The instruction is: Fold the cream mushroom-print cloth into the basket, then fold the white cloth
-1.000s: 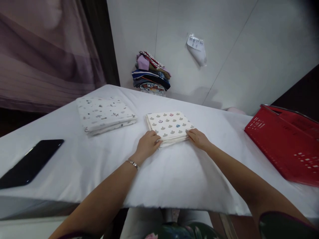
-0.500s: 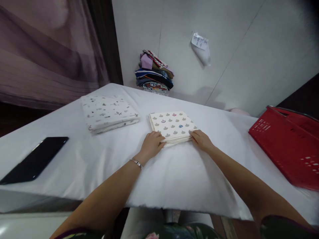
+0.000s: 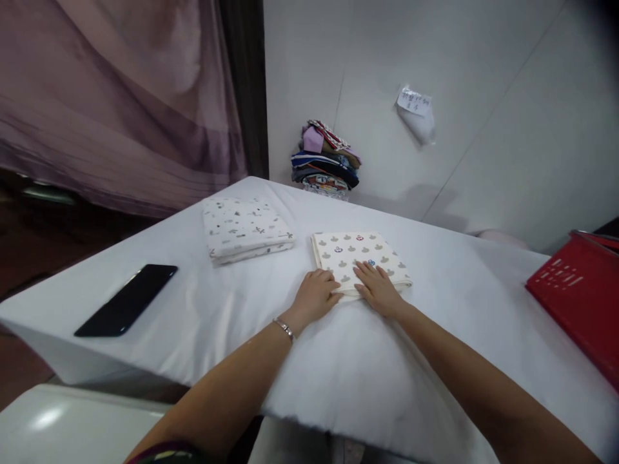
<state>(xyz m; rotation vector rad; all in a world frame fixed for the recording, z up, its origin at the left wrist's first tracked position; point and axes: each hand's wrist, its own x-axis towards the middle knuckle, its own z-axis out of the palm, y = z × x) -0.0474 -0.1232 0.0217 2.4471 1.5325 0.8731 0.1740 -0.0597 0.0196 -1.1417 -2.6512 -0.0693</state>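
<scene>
A folded cream cloth with grey duck-like prints and a few coloured ones lies on the white-covered table in front of me. My left hand is closed on its near left corner, thumb below and fingers on top. My right hand rests flat on the cloth's near edge, fingers outstretched, holding nothing. Left of it lies a second folded cloth, white with small grey prints, apart from both hands.
A dark phone lies on the table's left part. A red plastic basket stands at the right. Against the wall behind the table is a stack of folded clothes. A purple curtain hangs at the left.
My right hand has moved from the cloth's near right corner onto its top near the middle of the near edge, fingers now flat. My left hand stays at the left corner. The view has shifted.
</scene>
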